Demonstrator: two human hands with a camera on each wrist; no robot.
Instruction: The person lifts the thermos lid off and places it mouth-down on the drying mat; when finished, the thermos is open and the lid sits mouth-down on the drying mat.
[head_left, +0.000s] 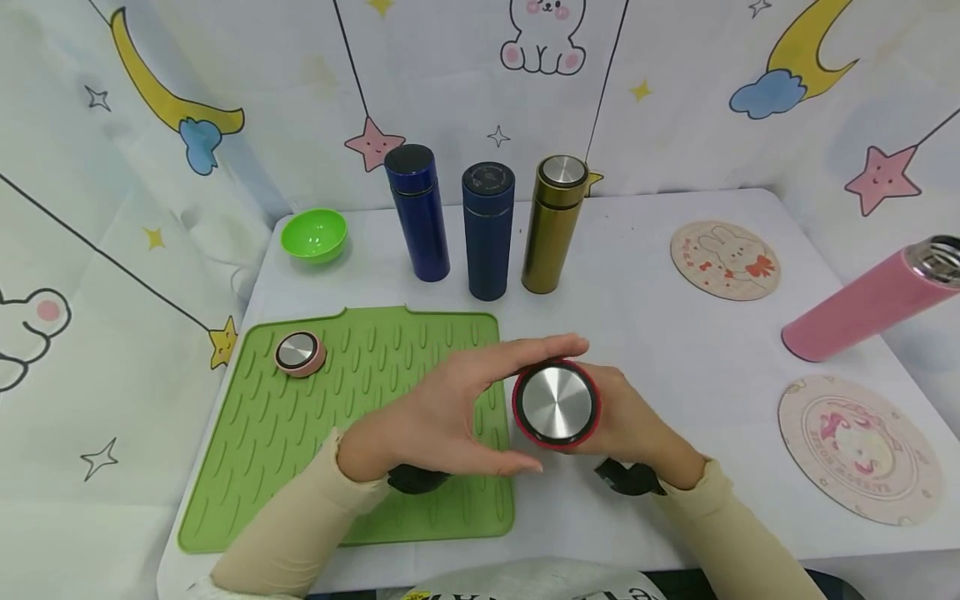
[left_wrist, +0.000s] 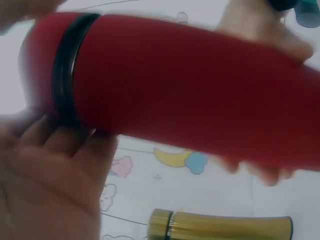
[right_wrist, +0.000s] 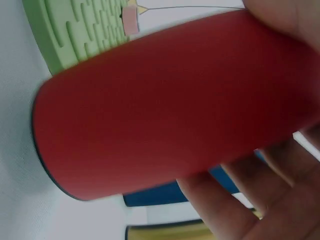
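A red thermos (head_left: 557, 403) stands upright between my hands, its silver-topped lid facing the head camera. My right hand (head_left: 618, 408) grips its body from the right; in the right wrist view the fingers (right_wrist: 215, 200) curl along one side of the red body (right_wrist: 165, 110). My left hand (head_left: 457, 408) is spread around the lid's left side, fingers nearly straight along the far side and thumb standing off in front. In the left wrist view its fingers (left_wrist: 65, 142) lie against the thermos near the dark ring (left_wrist: 65, 65) below the lid.
A green ridged mat (head_left: 360, 500) lies left, bearing a pink lid (head_left: 300, 354). Behind stand a blue thermos (head_left: 420, 225), a navy thermos (head_left: 488, 237) and a gold thermos (head_left: 553, 233), beside a green bowl (head_left: 315, 236). A lidless pink thermos (head_left: 862, 304) and two round coasters (head_left: 858, 450) are right.
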